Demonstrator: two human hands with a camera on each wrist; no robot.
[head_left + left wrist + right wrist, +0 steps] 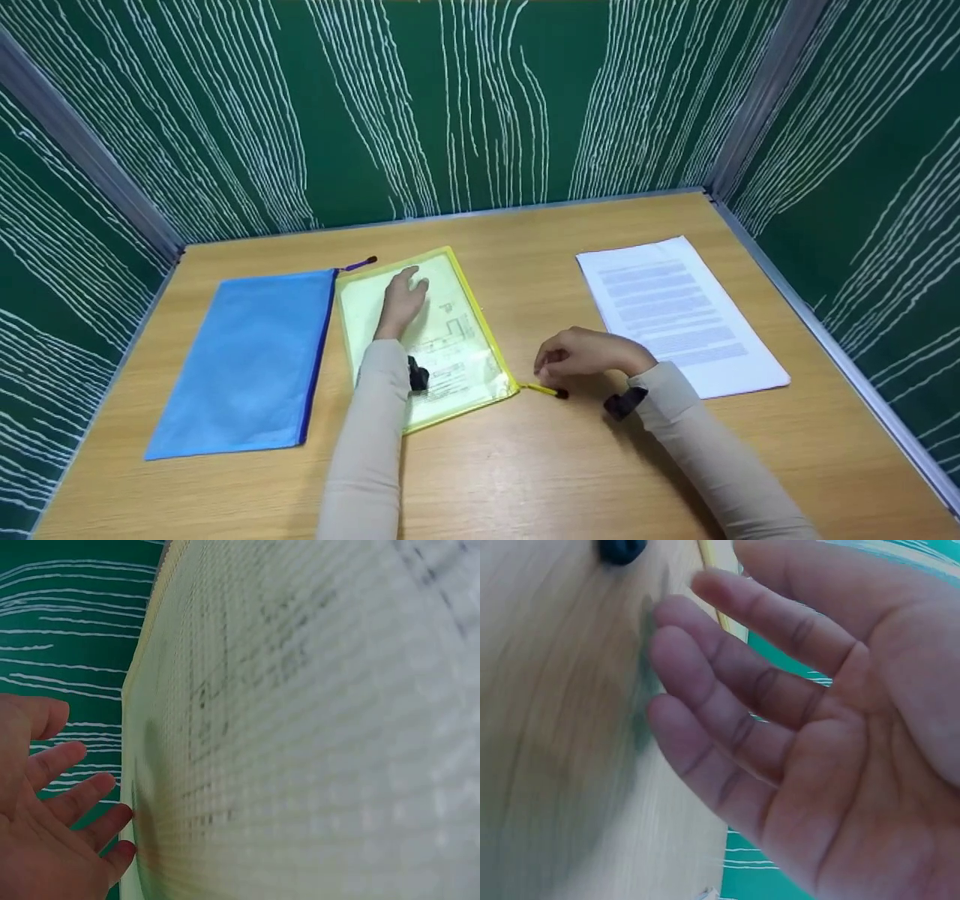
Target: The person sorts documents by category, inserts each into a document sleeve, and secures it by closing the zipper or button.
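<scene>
A yellow zip folder (450, 352) lies at a slant mid-table, with printed paper showing through its clear mesh front. Over its upper half is my left hand (405, 300), fingers spread and loosely bent; in the left wrist view the little finger (121, 855) comes right at the folder's surface. My right hand (581, 351) hovers beside the folder's lower right corner, fingers relaxed and nothing in them. Just below those fingers lies the yellow zip pull (544, 389) with its dark end. The right wrist view shows the palm and loosely bent fingers (705, 682) above the wood.
To the left lies a blue zip folder (244, 367), its purple zip pull (358, 265) pointing toward the yellow one. A stack of printed white paper (679, 319) rests on the right. Green panels with white wavy lines (495, 112) stand along the table's back and sides.
</scene>
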